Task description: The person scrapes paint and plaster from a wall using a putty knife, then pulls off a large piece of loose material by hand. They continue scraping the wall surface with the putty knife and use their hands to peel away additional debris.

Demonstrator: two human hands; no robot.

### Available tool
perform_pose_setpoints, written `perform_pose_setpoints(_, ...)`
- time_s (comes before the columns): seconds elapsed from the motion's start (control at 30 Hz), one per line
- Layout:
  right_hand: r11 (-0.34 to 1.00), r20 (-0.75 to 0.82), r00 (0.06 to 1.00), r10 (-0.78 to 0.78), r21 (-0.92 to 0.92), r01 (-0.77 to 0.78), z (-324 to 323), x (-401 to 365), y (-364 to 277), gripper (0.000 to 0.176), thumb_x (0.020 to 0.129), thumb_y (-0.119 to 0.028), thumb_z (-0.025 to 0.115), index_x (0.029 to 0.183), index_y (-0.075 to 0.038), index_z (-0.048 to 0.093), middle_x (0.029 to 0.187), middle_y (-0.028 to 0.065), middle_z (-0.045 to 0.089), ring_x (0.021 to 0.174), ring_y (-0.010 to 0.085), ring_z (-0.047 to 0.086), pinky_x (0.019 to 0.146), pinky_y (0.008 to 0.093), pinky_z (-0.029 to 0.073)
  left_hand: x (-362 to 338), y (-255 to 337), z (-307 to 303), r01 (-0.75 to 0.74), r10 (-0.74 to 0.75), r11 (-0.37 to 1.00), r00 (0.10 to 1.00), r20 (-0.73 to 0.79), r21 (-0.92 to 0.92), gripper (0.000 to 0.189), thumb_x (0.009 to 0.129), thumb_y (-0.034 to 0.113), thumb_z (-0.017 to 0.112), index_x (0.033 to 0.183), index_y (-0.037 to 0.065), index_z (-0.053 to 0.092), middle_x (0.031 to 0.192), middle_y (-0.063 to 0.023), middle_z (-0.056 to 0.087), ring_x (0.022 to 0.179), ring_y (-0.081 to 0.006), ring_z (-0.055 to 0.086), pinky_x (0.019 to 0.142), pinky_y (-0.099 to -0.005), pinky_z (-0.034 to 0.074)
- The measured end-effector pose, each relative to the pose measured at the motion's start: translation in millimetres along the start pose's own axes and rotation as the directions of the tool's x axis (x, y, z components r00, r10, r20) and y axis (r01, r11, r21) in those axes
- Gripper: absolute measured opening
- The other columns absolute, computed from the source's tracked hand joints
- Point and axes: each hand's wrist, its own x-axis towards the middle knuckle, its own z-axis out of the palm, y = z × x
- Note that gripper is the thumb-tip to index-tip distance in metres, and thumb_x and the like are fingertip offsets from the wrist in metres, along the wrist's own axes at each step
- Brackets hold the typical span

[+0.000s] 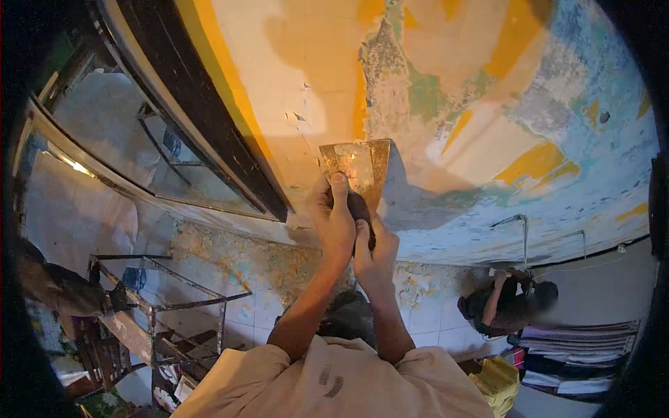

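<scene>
Both my hands are closed around one wide scraper (pixel 369 164), its worn, paint-stained blade pointing up against the wall. My left hand (pixel 333 219) grips high, with the thumb pressed along the blade's lower left part. Lower down, my right hand (pixel 377 254) wraps the dark handle (pixel 359 207). Around the blade the wall (pixel 313 83) carries cream and yellow paint. To the right of it, patches of grey, green and blue show where paint is stripped. A small chip of loose paint (pixel 296 116) stands out up left of the blade.
A dark-framed window or mirror (pixel 202 90) runs along the left. Below it stands a metal frame (pixel 153 306). Flakes litter the floor at the wall's foot (pixel 258 261). Another person (pixel 498 303) crouches at lower right, near a stack of flat items (pixel 578 352) and a yellow bag (pixel 496 384).
</scene>
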Motion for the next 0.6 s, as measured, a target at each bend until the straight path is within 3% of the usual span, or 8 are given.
perform_pose_setpoints(0.1, 0.938, -0.141, 0.931, -0.336, -0.134, 0.318, 9.6, -1.9, 3.9, 0.025, 0.098, -0.012, 0.05, 0.116, 0.004, 0.056, 0.089, 0.0225, 0.062, 0.075, 0.0207, 0.059, 0.066, 0.0381, 0.046, 1.8, -1.6, -12.6, -0.042, 0.041, 0.998, 0.999, 0.028, 0.042, 0.031, 0.102, 0.024, 0.052, 0.078, 0.005, 0.053, 0.066, 0.0065, 0.046, 0.059, -0.0036, 0.039, 0.051, -0.0234, 0.031)
perform_pose_setpoints(0.2, 0.987, -0.102, 0.989, -0.106, 0.106, 0.117, 6.6, 20.3, -9.9, 0.02, 0.097, -0.015, 0.051, 0.103, 0.004, 0.054, 0.082, 0.0238, 0.06, 0.071, 0.0367, 0.06, 0.063, 0.0446, 0.045, 2.9, 3.3, -13.3, -0.156, 0.153, 0.982, 0.987, 0.041, 0.102, 0.032, 0.102, 0.025, 0.053, 0.078, 0.004, 0.053, 0.065, 0.0057, 0.046, 0.059, -0.004, 0.04, 0.05, -0.0242, 0.032)
perform_pose_setpoints(0.23, 0.991, -0.111, 0.991, -0.073, 0.102, 0.084, 9.8, 25.9, -16.0, 0.02, 0.098, -0.015, 0.05, 0.104, 0.004, 0.054, 0.085, 0.0217, 0.06, 0.075, 0.0317, 0.059, 0.067, 0.0425, 0.045, 4.2, 5.0, -12.6, -0.208, 0.204, 0.97, 0.978, 0.051, 0.124, 0.032, 0.102, 0.025, 0.053, 0.078, 0.004, 0.053, 0.064, 0.0053, 0.046, 0.059, -0.0041, 0.04, 0.05, -0.0246, 0.032)
perform_pose_setpoints(0.3, 0.996, -0.13, 0.991, -0.011, 0.092, 0.023, 18.9, 35.5, -25.6, 0.02, 0.101, -0.016, 0.048, 0.107, 0.002, 0.053, 0.092, 0.0175, 0.061, 0.082, 0.0219, 0.058, 0.074, 0.0383, 0.047, 1.7, 7.0, -16.0, -0.162, 0.154, 0.974, 0.986, 0.066, 0.159, 0.032, 0.102, 0.025, 0.053, 0.079, 0.003, 0.054, 0.064, 0.0041, 0.047, 0.059, -0.0048, 0.041, 0.051, -0.0255, 0.033)
perform_pose_setpoints(0.43, 0.968, -0.232, 0.971, -0.057, 0.224, 0.111, 32.0, 38.8, 4.1, 0.019, 0.1, -0.015, 0.05, 0.105, 0.002, 0.056, 0.089, 0.0077, 0.062, 0.079, 0.0136, 0.055, 0.069, 0.0318, 0.046, 0.5, 7.3, -15.6, -0.18, 0.169, 0.949, 0.983, 0.066, 0.257, 0.031, 0.102, 0.02, 0.05, 0.076, 0.002, 0.051, 0.068, 0.0033, 0.047, 0.065, -0.0051, 0.039, 0.054, -0.0257, 0.034)
perform_pose_setpoints(0.47, 0.953, -0.267, 0.963, -0.041, 0.279, 0.118, 33.3, 36.8, 10.5, 0.019, 0.1, -0.015, 0.051, 0.104, 0.002, 0.057, 0.087, 0.0054, 0.062, 0.078, 0.0113, 0.054, 0.068, 0.0297, 0.045, 1.9, 2.9, -13.4, -0.242, 0.227, 0.946, 0.969, 0.093, 0.216, 0.029, 0.102, 0.023, 0.052, 0.082, 0.002, 0.054, 0.068, 0.0018, 0.05, 0.062, -0.006, 0.046, 0.054, -0.0251, 0.038)
perform_pose_setpoints(0.53, 0.917, -0.33, 0.944, -0.019, 0.369, 0.148, 32.9, 39.8, 8.2, 0.018, 0.098, -0.015, 0.055, 0.099, 0.002, 0.061, 0.082, -0.0011, 0.06, 0.073, 0.0044, 0.051, 0.062, 0.023, 0.041, 0.9, -3.0, -11.7, -0.142, 0.133, 0.978, 0.989, 0.07, 0.15, 0.027, 0.101, 0.02, 0.052, 0.082, 0.002, 0.054, 0.069, 0.0025, 0.051, 0.064, -0.0053, 0.045, 0.056, -0.0245, 0.037)
perform_pose_setpoints(0.6, 0.937, -0.336, 0.941, -0.041, 0.314, 0.153, 27.0, 41.9, 6.6, 0.018, 0.097, -0.015, 0.056, 0.096, 0.002, 0.061, 0.079, -0.0008, 0.06, 0.07, 0.0041, 0.049, 0.06, 0.0222, 0.039, -2.1, -11.5, -11.6, -0.016, 0.012, 0.994, 0.999, 0.034, 0.112, 0.024, 0.101, 0.018, 0.054, 0.083, 0.002, 0.056, 0.072, 0.0025, 0.053, 0.069, -0.0051, 0.046, 0.059, -0.0242, 0.038)
